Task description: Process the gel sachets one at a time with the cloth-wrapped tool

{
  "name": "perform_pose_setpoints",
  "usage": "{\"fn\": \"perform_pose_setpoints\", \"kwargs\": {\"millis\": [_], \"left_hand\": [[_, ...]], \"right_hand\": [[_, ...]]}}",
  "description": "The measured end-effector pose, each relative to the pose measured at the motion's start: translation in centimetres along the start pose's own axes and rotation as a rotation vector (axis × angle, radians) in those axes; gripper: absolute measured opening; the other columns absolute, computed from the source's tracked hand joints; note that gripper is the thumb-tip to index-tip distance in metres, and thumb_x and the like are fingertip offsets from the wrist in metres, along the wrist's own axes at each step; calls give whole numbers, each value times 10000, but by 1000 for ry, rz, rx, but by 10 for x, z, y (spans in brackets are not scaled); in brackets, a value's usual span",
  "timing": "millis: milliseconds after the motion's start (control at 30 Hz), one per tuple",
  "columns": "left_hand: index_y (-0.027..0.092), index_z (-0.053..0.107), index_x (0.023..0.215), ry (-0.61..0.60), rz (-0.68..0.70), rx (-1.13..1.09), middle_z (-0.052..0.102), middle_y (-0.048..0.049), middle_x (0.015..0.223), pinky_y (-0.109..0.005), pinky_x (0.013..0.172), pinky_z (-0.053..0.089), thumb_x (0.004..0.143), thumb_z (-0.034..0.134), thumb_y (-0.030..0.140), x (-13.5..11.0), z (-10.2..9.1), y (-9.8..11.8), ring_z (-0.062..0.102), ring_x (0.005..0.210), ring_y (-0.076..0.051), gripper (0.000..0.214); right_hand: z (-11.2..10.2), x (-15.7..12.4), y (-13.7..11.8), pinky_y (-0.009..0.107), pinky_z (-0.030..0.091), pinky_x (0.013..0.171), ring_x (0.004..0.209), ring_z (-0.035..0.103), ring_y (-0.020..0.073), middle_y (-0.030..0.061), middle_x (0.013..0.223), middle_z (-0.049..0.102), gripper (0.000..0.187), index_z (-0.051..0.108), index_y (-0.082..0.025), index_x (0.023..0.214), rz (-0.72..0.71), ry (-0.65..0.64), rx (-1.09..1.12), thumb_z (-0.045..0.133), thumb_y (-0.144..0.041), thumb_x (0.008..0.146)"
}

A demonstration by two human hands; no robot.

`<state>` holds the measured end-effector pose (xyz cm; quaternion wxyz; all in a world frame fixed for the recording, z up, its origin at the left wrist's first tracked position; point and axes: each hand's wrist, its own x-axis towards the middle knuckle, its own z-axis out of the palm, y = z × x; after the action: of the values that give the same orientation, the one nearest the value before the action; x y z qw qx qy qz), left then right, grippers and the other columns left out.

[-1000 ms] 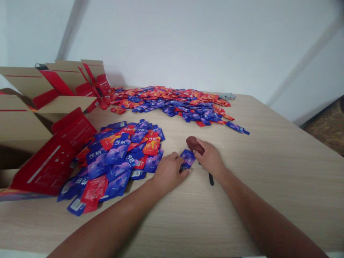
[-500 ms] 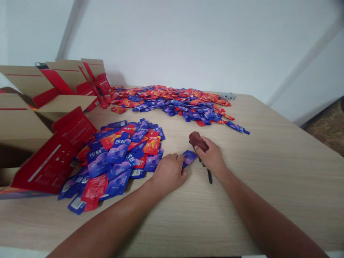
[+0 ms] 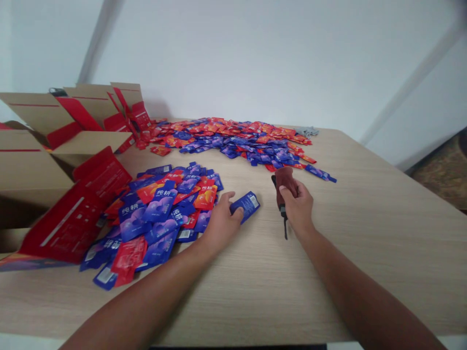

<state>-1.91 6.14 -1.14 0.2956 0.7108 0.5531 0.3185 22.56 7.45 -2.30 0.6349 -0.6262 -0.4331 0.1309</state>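
Note:
My left hand pinches a single blue sachet by its near end, just right of a near pile of blue and red sachets on the wooden table. My right hand is closed round a dark red-handled tool whose thin black end pokes out below the fist. The two hands are a short way apart.
A long heap of red and blue sachets lies at the back of the table. Open cardboard boxes with red flaps stand at the left. A small grey object lies beyond the far heap. A white wall rises behind.
My right hand lifted the tool away from the sachet and moved right and farther back. My left hand took the sachet and turned it toward the near pile.

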Motion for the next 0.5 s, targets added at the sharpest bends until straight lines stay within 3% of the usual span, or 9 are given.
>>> {"fn": "perform_pose_setpoints", "kwargs": {"millis": [67, 200, 300, 400, 500], "left_hand": [[176, 478, 1543, -66, 1, 110, 762, -90, 1073, -346, 781, 579, 996, 622, 334, -4, 0, 2, 733, 882, -230, 586], [181, 678, 1301, -87, 191, 429, 708, -140, 1218, -417, 961, 570, 967, 640, 305, -12, -5, 8, 697, 1111, -292, 359], [206, 719, 1227, -100, 403, 422, 662, -136, 1328, -437, 1101, 523, 973, 613, 251, -17, -8, 12, 636, 1242, -291, 279], [236, 728, 1252, -226, 593, 371, 640, -114, 1419, -443, 1169, 484, 964, 619, 217, -21, -6, 13, 584, 1329, -293, 309], [240, 738, 1247, -318, 636, 398, 658, -116, 1388, -463, 1149, 495, 964, 612, 191, -24, -1, 12, 595, 1297, -302, 314]], "right_hand": [[1, 0, 2, 407, 605, 878, 956, 753, 276, 97, 1109, 818, 483, 761, -171, 1249, -8, -17, -1, 740, -450, 855], [2, -2, 2, 416, 601, 902, 977, 754, 284, 100, 1129, 818, 487, 760, -168, 1253, -19, -57, 7, 742, -447, 855], [2, -5, -1, 428, 600, 898, 960, 746, 290, 97, 1107, 818, 496, 763, -169, 1253, -30, -89, -9, 742, -463, 853], [2, -8, -3, 443, 599, 916, 985, 745, 301, 106, 1134, 815, 520, 756, -167, 1276, -64, -119, -16, 743, -472, 855], [1, -13, -5, 455, 605, 942, 1019, 754, 309, 114, 1181, 808, 544, 732, -166, 1328, -110, -174, -10, 744, -459, 869]]}}
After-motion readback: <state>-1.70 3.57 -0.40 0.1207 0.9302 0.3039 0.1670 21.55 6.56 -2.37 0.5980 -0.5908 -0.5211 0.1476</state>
